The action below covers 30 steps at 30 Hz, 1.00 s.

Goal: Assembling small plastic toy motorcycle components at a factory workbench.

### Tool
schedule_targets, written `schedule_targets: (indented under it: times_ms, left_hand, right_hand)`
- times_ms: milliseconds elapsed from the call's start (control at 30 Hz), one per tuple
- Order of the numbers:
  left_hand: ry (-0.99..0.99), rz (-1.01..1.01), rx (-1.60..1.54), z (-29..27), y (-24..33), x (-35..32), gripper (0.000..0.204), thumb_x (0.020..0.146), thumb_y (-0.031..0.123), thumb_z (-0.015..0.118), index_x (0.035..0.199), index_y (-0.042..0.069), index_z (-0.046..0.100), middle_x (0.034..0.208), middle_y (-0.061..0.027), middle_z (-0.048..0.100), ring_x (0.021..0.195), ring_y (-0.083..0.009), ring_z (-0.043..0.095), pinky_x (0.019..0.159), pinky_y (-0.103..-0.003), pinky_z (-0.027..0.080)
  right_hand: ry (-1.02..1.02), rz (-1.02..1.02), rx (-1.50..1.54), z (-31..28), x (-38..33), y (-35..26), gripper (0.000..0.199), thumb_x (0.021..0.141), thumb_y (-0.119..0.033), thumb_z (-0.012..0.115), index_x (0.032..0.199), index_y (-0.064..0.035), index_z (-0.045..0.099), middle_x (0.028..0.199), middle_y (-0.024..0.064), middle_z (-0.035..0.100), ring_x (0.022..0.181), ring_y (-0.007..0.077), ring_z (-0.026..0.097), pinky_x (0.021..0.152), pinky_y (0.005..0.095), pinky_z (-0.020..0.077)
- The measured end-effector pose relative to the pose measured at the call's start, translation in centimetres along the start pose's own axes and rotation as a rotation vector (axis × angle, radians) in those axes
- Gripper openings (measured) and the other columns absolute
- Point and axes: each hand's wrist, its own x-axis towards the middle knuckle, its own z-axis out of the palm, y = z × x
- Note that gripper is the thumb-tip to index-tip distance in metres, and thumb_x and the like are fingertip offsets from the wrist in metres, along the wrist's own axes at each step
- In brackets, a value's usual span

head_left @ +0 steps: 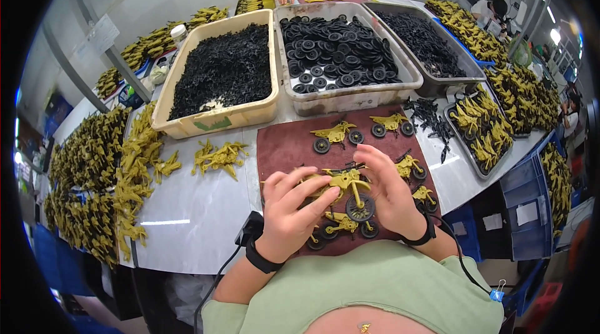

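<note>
Both hands, left (289, 212) and right (389, 193), close around an olive toy motorcycle (345, 187) over the maroon mat (284, 146) near the counter (200, 209) edge. Bare counter lies left; the beige bin (215, 118) holds black parts, the clear bin (350, 99) black wheels

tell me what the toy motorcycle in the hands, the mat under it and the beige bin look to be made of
Toy motorcycle: likely moulded plastic, matt olive body, black wheels that may be plastic or rubber. Mat: maroon, dull and soft-looking, perhaps felt or suede-like cloth. Beige bin: smooth rigid plastic with a rolled rim.

Pale green shirt (375, 290); black wristbands (262, 261), cables attached.
</note>
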Motion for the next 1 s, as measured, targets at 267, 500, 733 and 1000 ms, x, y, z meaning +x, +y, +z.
schedule_targets:
  times_ms: [267, 500, 733, 1000]
  left_hand:
    - [0.127, 0.157, 0.139, 0.7, 0.1, -1.3, 0.047, 0.069, 0.015, 0.079, 0.115, 0.016, 0.068, 0.131, -0.0095, 0.048, 0.123, -0.0318, 0.040, 0.092, -0.044, 0.040]
    - [0.028, -0.565, -0.800, 0.8, 0.2, -2.1, 0.057, 0.087, 0.018, 0.068, 0.135, -0.003, 0.044, 0.123, -0.0157, 0.061, 0.108, -0.0247, 0.059, 0.098, -0.032, 0.042]
    - [-0.008, -0.357, -0.564, 0.6, -1.0, -2.4, 0.024, 0.089, 0.008, 0.063, 0.112, 0.000, 0.061, 0.105, -0.0085, 0.069, 0.092, -0.0168, 0.064, 0.078, -0.027, 0.051]
    - [0.132, -0.851, -0.700, 0.5, -4.9, -0.9, 0.022, 0.094, 0.017, 0.062, 0.106, -0.001, 0.056, 0.098, -0.0102, 0.067, 0.086, -0.0116, 0.063, 0.075, -0.026, 0.051]
  right_hand:
    - [-0.095, 0.464, 0.811, 0.1, -1.0, -0.7, 0.037, 0.095, -0.014, 0.059, 0.127, 0.0016, 0.049, 0.118, 0.0095, 0.058, 0.105, 0.0131, 0.059, 0.088, 0.0276, 0.0499]
    - [-0.012, 0.326, 0.453, 0.0, -0.8, -1.1, 0.036, 0.083, 0.012, 0.058, 0.118, 0.0007, 0.058, 0.113, 0.0124, 0.062, 0.095, 0.0185, 0.066, 0.079, 0.0276, 0.0552]
    - [-0.030, 0.229, 0.236, 0.4, -1.1, -0.5, 0.036, 0.080, 0.013, 0.060, 0.114, -0.0003, 0.062, 0.104, 0.0123, 0.066, 0.090, 0.0184, 0.069, 0.073, 0.0275, 0.0547]
    - [0.139, 0.233, 0.138, 0.9, -0.8, 0.9, 0.042, 0.084, -0.009, 0.071, 0.122, -0.0026, 0.056, 0.120, 0.0129, 0.056, 0.091, 0.0176, 0.062, 0.078, 0.0296, 0.0510]
